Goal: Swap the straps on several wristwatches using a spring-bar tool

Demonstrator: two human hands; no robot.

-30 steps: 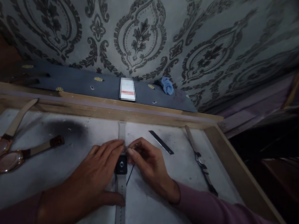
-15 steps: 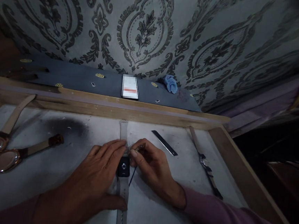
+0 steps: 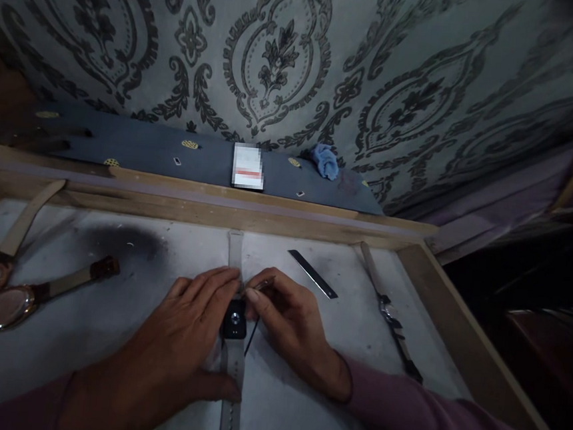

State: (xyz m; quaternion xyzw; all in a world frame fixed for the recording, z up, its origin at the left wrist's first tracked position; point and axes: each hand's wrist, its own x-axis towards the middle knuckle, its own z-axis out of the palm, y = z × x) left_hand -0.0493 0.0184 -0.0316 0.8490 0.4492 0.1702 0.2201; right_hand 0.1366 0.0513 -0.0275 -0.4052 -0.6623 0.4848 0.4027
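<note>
A smartwatch with a dark square case [image 3: 236,319] lies back up on the white surface, its grey strap [image 3: 233,377] stretched above and below the case. My left hand [image 3: 180,339] rests over the watch's left side, fingertips at the upper strap joint and thumb across the lower strap. Pinched between thumb and fingers, a small thin metal tool [image 3: 264,283] is in my right hand [image 3: 287,322], at the joint's right side. A thin dark stick-like piece [image 3: 252,336] slants down beside the case. The tool's tip is hidden by my fingers.
Two round rose-gold watches [image 3: 7,308] lie at the left. A dark blade [image 3: 313,273] lies right of the hands, and a small wristwatch [image 3: 392,312] farther right. Beyond the wooden rim [image 3: 206,211] are a lit phone [image 3: 248,166] and a blue cloth [image 3: 325,161].
The whole view has shifted very slightly. Both hands stay at the upper strap joint, and the tool in my right hand has tilted a little.
</note>
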